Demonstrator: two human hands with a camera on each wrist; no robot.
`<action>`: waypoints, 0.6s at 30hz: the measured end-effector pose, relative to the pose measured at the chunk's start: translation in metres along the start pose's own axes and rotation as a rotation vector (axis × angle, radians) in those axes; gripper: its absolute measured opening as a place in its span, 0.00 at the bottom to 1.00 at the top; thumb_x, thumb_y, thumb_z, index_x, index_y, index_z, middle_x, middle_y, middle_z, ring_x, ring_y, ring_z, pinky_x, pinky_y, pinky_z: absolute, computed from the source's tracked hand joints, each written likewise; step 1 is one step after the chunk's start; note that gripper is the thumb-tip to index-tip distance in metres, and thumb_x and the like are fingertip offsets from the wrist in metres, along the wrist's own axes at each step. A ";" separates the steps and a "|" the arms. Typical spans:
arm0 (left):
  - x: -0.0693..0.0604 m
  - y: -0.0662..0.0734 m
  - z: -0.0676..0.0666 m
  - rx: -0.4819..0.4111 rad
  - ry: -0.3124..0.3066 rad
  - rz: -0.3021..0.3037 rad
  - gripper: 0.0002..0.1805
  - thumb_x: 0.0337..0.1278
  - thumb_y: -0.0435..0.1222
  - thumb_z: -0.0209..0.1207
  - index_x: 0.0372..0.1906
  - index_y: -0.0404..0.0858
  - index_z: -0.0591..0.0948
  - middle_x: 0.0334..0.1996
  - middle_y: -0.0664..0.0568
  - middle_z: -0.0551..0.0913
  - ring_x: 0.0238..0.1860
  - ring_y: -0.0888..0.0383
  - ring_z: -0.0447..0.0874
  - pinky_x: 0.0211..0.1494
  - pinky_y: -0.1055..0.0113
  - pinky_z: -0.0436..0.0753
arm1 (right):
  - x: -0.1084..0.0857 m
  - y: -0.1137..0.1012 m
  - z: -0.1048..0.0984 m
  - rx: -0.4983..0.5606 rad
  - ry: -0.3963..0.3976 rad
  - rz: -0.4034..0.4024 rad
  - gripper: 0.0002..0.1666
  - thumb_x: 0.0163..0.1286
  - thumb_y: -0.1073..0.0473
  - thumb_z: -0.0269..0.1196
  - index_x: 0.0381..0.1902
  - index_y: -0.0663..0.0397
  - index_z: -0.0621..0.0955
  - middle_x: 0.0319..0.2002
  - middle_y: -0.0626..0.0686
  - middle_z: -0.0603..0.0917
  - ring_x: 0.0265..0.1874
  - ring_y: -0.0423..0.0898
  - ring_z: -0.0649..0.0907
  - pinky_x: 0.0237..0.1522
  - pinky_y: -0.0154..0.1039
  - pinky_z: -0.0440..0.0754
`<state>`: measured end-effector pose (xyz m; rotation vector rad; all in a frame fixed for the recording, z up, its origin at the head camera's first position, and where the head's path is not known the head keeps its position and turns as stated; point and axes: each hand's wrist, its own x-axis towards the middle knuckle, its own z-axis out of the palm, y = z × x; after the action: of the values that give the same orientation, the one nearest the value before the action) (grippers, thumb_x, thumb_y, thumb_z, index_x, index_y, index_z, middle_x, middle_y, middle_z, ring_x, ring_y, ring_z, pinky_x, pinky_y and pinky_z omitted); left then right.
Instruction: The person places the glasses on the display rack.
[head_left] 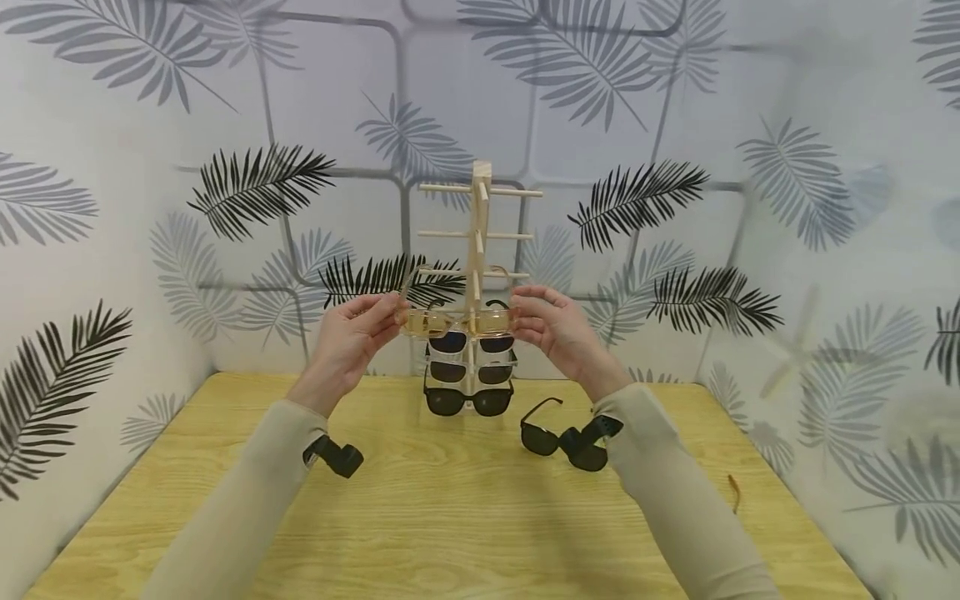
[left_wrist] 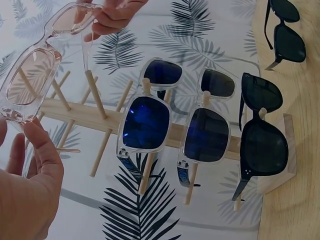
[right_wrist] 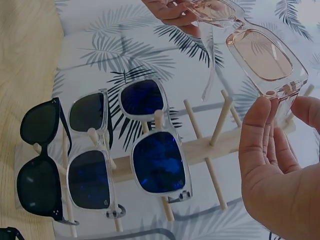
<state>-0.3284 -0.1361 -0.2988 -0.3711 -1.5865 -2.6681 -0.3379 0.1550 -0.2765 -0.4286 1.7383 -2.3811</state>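
Observation:
Both hands hold a pair of clear-framed glasses with pale tinted lenses (head_left: 427, 323) by its two sides, in front of a wooden rack (head_left: 480, 218). My left hand (head_left: 347, 343) pinches one hinge end and temple; my right hand (head_left: 558, 333) pinches the other. In the wrist views the glasses (left_wrist: 31, 82) (right_wrist: 260, 54) stand off from the pegs beside them. Lower on the rack hang blue-lensed clear glasses (left_wrist: 146, 122), dark-lensed clear glasses (left_wrist: 206, 134) and, lowest, black sunglasses (left_wrist: 264, 146).
Black sunglasses (head_left: 540, 438) lie on the wooden table (head_left: 420, 517) right of the rack, partly behind the right wrist camera. A thin brown curved piece (head_left: 734, 492) is at the table's right side. Bare pegs (head_left: 517, 192) stick out from the rack's upper part. Leaf-patterned cloth surrounds the table.

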 end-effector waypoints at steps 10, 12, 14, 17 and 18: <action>0.013 -0.003 0.007 0.056 -0.037 -0.008 0.05 0.61 0.31 0.63 0.40 0.41 0.86 0.37 0.53 0.89 0.40 0.60 0.88 0.47 0.70 0.85 | 0.010 -0.001 -0.017 0.024 0.047 0.038 0.03 0.71 0.60 0.62 0.39 0.53 0.80 0.32 0.49 0.87 0.28 0.42 0.84 0.37 0.34 0.86; 0.016 -0.003 0.008 0.068 -0.024 -0.021 0.06 0.61 0.30 0.63 0.41 0.40 0.86 0.37 0.53 0.89 0.40 0.60 0.89 0.46 0.70 0.86 | 0.012 -0.001 -0.020 0.016 0.051 0.038 0.04 0.71 0.59 0.63 0.37 0.53 0.81 0.32 0.49 0.87 0.29 0.41 0.85 0.37 0.33 0.86; 0.019 -0.004 0.009 0.077 -0.006 -0.033 0.06 0.60 0.30 0.64 0.41 0.40 0.85 0.36 0.53 0.89 0.39 0.60 0.88 0.46 0.69 0.86 | 0.014 -0.001 -0.021 -0.002 0.060 0.039 0.05 0.71 0.59 0.62 0.36 0.54 0.82 0.32 0.49 0.87 0.29 0.41 0.85 0.36 0.32 0.86; 0.023 -0.005 0.011 0.087 0.018 -0.047 0.05 0.59 0.31 0.65 0.40 0.39 0.85 0.36 0.53 0.88 0.39 0.59 0.88 0.46 0.69 0.86 | 0.016 -0.002 -0.023 -0.032 0.075 0.045 0.06 0.72 0.59 0.61 0.37 0.56 0.81 0.32 0.50 0.88 0.30 0.41 0.85 0.36 0.31 0.86; 0.025 -0.006 0.012 0.082 0.024 -0.051 0.05 0.59 0.31 0.65 0.39 0.39 0.85 0.35 0.52 0.89 0.39 0.59 0.88 0.46 0.69 0.86 | 0.017 -0.002 -0.023 -0.037 0.081 0.047 0.07 0.73 0.59 0.60 0.37 0.57 0.81 0.32 0.49 0.88 0.30 0.41 0.85 0.36 0.31 0.86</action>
<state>-0.3511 -0.1205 -0.2931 -0.2998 -1.7148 -2.6227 -0.3615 0.1714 -0.2790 -0.2960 1.8077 -2.3685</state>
